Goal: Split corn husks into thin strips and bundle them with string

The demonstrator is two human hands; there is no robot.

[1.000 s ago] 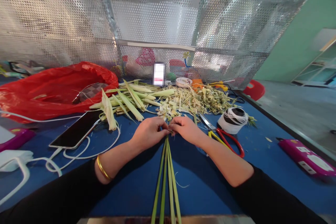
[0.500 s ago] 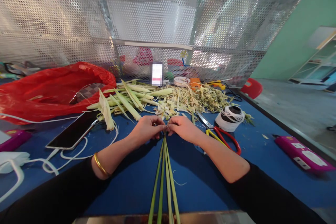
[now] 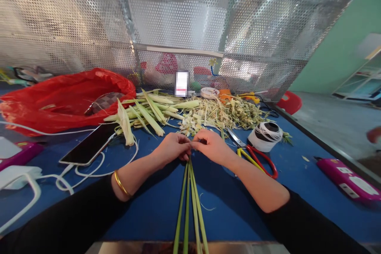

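Several long green stalks (image 3: 190, 198) run from the table's front edge up to my fingers, gathered at their far end. My left hand (image 3: 174, 147) is closed in a pinch around that gathered tip. My right hand (image 3: 210, 146) meets it there, thumb and forefinger pinched together. What my right fingers hold is too small to make out. Beyond my right wrist lie scissors (image 3: 262, 162) with red and yellow handles, beside a spool of white string (image 3: 266, 136). A pale fibre (image 3: 206, 204) curls on the blue table just right of the stalks.
Pale green husks (image 3: 149, 113) and a heap of shredded plant scraps (image 3: 226, 114) stretch along the back. At left are a red plastic bag (image 3: 65, 105), a tablet-like device (image 3: 89, 145) and white cables. A magenta box (image 3: 348, 178) lies right. Perforated metal panels (image 3: 178, 16) stand behind.
My hands stay together at the stalks' gathered end, with the right fingers now pressed closer to the left. The whole view has shifted slightly, so things appear a little further right.
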